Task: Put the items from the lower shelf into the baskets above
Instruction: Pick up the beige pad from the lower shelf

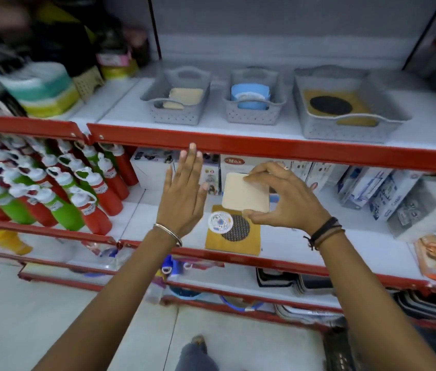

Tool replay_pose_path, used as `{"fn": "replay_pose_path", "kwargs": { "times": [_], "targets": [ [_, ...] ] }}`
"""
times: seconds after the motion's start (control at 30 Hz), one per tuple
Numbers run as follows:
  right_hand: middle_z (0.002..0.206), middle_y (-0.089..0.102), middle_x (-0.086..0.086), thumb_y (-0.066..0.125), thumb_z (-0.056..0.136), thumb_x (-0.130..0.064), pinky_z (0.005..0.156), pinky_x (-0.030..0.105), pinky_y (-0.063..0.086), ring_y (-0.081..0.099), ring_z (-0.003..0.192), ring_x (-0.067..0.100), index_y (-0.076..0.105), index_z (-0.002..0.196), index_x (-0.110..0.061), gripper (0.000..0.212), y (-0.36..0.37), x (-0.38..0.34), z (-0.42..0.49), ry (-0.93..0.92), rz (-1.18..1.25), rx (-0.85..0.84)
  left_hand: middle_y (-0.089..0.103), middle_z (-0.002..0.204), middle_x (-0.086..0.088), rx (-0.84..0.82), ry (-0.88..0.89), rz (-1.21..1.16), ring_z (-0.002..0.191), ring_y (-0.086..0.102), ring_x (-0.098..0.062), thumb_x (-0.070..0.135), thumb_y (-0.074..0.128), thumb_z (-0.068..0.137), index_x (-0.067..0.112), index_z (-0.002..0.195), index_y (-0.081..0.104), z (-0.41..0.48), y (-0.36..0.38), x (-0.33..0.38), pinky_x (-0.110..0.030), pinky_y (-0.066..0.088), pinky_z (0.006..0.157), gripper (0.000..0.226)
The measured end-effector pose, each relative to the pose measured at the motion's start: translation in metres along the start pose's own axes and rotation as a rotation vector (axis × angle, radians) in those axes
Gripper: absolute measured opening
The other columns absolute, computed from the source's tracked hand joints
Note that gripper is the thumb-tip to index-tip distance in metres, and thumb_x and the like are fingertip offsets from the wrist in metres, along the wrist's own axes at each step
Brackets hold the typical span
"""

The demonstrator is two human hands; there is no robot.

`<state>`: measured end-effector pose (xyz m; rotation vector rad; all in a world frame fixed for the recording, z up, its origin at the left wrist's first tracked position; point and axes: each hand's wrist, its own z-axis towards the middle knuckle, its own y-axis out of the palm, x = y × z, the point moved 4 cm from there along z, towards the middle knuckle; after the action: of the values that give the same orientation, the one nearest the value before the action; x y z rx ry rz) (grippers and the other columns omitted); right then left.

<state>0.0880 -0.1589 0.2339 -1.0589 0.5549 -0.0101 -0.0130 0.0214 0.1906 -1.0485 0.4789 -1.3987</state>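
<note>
My right hand holds a cream square pad by its edges, lifted above the lower shelf. Below it lies a mustard square mat with a dark round centre and a small white patterned disc on its left corner. My left hand is open and flat, fingers pointing up, just left of the pad and holding nothing. On the upper shelf stand three grey baskets: the left basket holds cream pads, the middle basket holds blue round items, the large right basket holds a mustard mat.
A red shelf lip runs just above my fingers. Red and green bottles fill the lower shelf at left. White boxed goods stand behind and to the right. Stacked containers sit upper left. Lower shelves and floor tiles lie below.
</note>
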Motion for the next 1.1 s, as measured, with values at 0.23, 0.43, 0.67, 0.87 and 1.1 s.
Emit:
{"fn": "replay_pose_path", "kwargs": {
  "times": [0.23,0.43,0.67,0.87,1.1],
  "targets": [
    [0.121,0.056,0.0,0.061,0.06,-0.064,0.088,0.032,0.045,0.051,0.111,0.018,0.058,0.118,-0.018,0.074,-0.038,-0.023,0.081,-0.032,-0.079,0.076,0.002,0.16,-0.001,0.042,0.045,0.086,0.147,-0.002,-0.016,0.041,0.014,0.093,0.017,0.149,0.007,0.087,-0.064,-0.037,-0.044,0.001,0.118,0.061],
    [0.117,0.06,0.006,0.074,0.062,-0.054,0.096,0.039,0.044,0.054,0.111,0.024,0.062,0.114,-0.017,0.065,-0.038,-0.015,0.187,0.017,-0.105,0.087,0.007,0.16,-0.008,0.012,0.03,0.089,0.147,0.008,-0.026,0.023,0.034,0.096,0.012,0.148,0.012,0.157,-0.083,-0.078,-0.052,0.009,0.117,0.058],
    [0.125,0.056,0.002,0.073,0.068,-0.049,0.099,0.038,0.038,0.048,0.116,0.023,0.059,0.119,-0.023,0.059,0.004,0.002,0.279,0.104,-0.154,-0.045,0.05,0.141,-0.015,-0.127,0.039,-0.044,0.13,0.046,-0.031,0.003,0.048,0.087,0.006,0.13,0.051,0.218,-0.076,-0.109,-0.034,0.034,0.11,0.043],
    [0.121,0.063,-0.005,0.07,0.069,-0.054,0.103,0.036,0.031,0.054,0.112,0.02,0.064,0.108,-0.027,0.048,0.029,0.013,0.296,0.167,-0.198,-0.167,0.067,0.116,-0.008,-0.339,0.02,0.051,0.108,0.059,-0.031,0.008,0.044,0.089,0.018,0.1,0.069,0.228,-0.061,-0.12,-0.033,0.043,0.094,0.029],
    [0.116,0.067,-0.003,0.06,0.084,-0.039,0.103,0.041,0.038,0.059,0.107,0.024,0.072,0.1,-0.023,0.025,0.02,0.003,0.288,0.1,-0.2,-0.098,0.068,0.113,-0.007,-0.295,0.067,0.086,0.108,0.058,-0.031,0.009,0.047,0.087,0.018,0.097,0.07,0.227,-0.065,-0.116,-0.032,0.041,0.093,0.027]
  ]
}}
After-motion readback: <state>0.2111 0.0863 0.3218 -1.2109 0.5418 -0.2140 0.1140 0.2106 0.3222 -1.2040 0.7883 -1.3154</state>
